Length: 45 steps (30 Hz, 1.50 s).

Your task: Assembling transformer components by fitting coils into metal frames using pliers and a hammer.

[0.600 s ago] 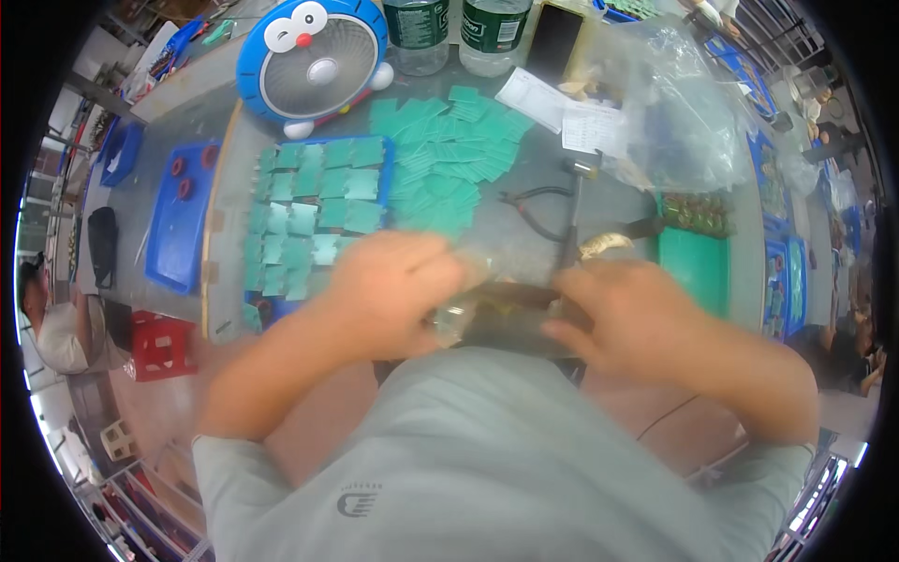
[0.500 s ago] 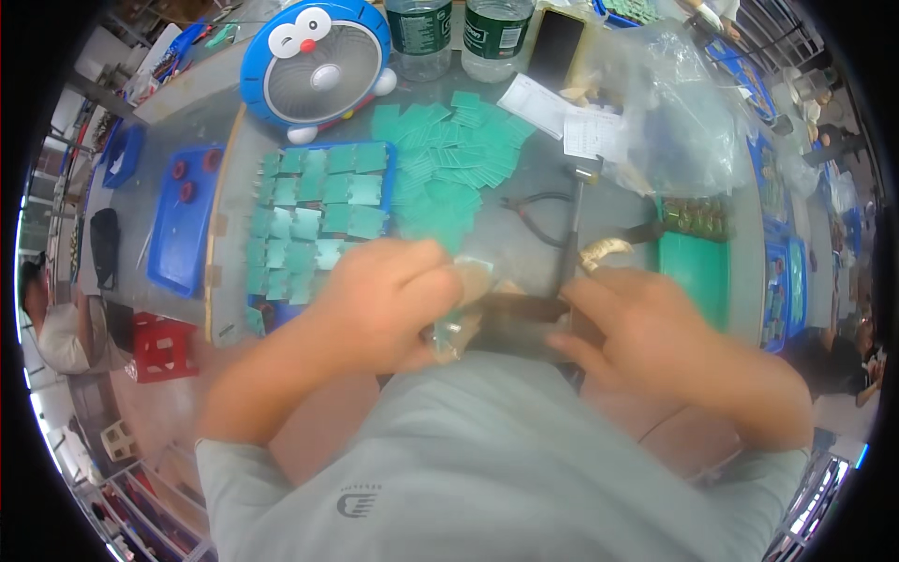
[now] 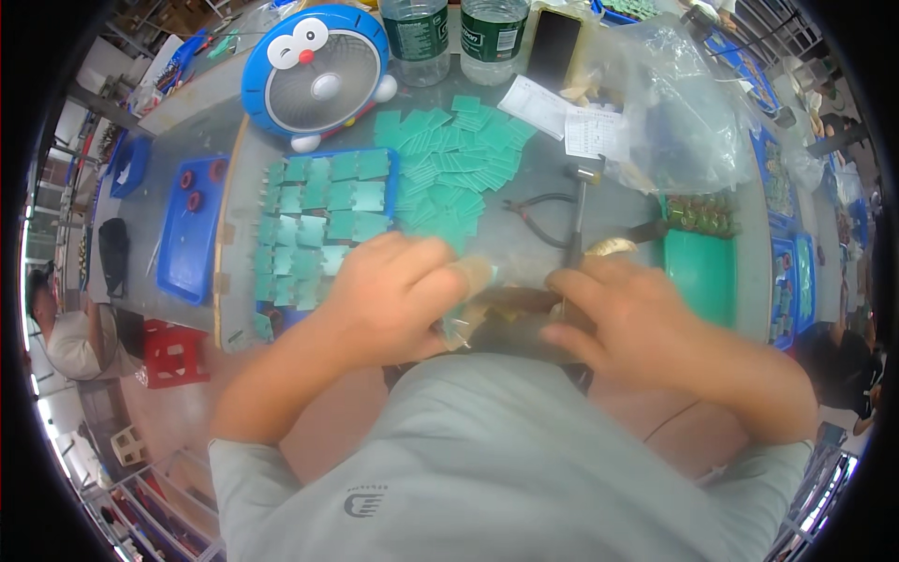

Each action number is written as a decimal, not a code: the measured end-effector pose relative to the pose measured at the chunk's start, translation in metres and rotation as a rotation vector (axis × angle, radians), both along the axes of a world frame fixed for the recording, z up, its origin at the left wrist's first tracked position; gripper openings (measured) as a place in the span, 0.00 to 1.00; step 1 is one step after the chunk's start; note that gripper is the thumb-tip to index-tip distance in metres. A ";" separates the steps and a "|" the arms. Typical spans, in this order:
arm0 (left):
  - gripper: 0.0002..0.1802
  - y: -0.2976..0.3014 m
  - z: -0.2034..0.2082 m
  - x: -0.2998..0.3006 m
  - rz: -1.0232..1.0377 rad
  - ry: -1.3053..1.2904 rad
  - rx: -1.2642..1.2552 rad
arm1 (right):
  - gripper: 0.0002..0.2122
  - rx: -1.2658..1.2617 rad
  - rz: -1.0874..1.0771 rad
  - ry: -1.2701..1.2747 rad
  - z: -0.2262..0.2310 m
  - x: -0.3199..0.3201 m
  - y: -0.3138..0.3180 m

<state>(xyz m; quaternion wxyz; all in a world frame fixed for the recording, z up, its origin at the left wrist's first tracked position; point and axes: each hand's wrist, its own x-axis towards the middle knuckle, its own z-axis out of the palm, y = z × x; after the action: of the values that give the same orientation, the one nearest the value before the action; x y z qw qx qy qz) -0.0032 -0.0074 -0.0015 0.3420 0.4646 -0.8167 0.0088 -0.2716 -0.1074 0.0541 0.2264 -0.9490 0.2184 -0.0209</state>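
My left hand (image 3: 398,295) is closed, with a beige wrap at one fingertip. A small piece with shiny, wire-like ends (image 3: 454,332) sticks out of its grip; blur hides its kind. To the right my right hand (image 3: 623,309) is curled, thumb below the fingers, around something thin that I cannot make out. Between the hands lies a blurred brown object (image 3: 515,300) at the table's near edge. Just beyond the left hand stands a blue tray (image 3: 391,169) covered in green plates with notched edges. A heap of flat green plates (image 3: 459,150) lies beside that tray.
Pliers (image 3: 534,220) and a hammer-like tool (image 3: 581,201) lie beyond my hands. A green bin (image 3: 702,272) with coils stands right. Behind are a blue fan (image 3: 323,84), two bottles (image 3: 421,42), a phone (image 3: 554,45), paper slips (image 3: 592,131) and a plastic bag (image 3: 684,112). Red rings sit in a left tray (image 3: 192,244).
The right fingers have moved slightly left, nearer the left hand. My left hand keeps its closed grip in nearly the same place. The whole view has shifted a little.
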 end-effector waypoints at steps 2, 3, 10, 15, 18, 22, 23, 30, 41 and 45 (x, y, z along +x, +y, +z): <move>0.25 0.000 0.001 0.000 -0.006 -0.028 0.008 | 0.16 -0.068 0.009 0.006 0.002 0.001 0.000; 0.25 0.000 0.000 0.000 -0.007 -0.028 0.008 | 0.16 -0.068 0.008 0.006 0.003 0.001 0.000; 0.26 -0.003 0.003 -0.002 -0.087 -0.082 0.005 | 0.16 -0.053 0.024 0.097 0.011 0.000 -0.002; 0.26 -0.006 0.005 -0.004 -0.102 -0.084 0.002 | 0.15 -0.087 0.050 0.103 0.013 0.001 -0.004; 0.26 -0.006 0.007 -0.004 -0.101 -0.076 0.035 | 0.15 -0.086 0.050 0.105 0.013 0.001 -0.004; 0.25 -0.008 0.008 -0.005 -0.084 -0.081 0.050 | 0.14 -0.089 0.054 0.082 0.012 0.001 -0.006; 0.25 -0.009 0.008 -0.005 -0.095 -0.071 0.038 | 0.14 -0.098 0.054 0.076 0.012 0.001 -0.007; 0.23 -0.007 0.009 0.003 -0.025 -0.053 0.086 | 0.14 -0.065 0.015 0.078 0.012 -0.002 -0.005; 0.23 -0.008 0.002 -0.003 0.045 0.033 0.065 | 0.16 -0.076 -0.046 -0.034 -0.013 -0.006 -0.001; 0.23 -0.007 0.005 -0.004 0.047 0.022 0.063 | 0.17 -0.084 -0.040 -0.060 -0.012 -0.004 -0.002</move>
<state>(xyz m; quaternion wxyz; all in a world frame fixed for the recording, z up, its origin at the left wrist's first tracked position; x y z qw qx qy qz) -0.0070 -0.0145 0.0032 0.3362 0.4942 -0.8016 -0.0140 -0.2753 -0.1098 0.0422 0.1923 -0.9520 0.2296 -0.0628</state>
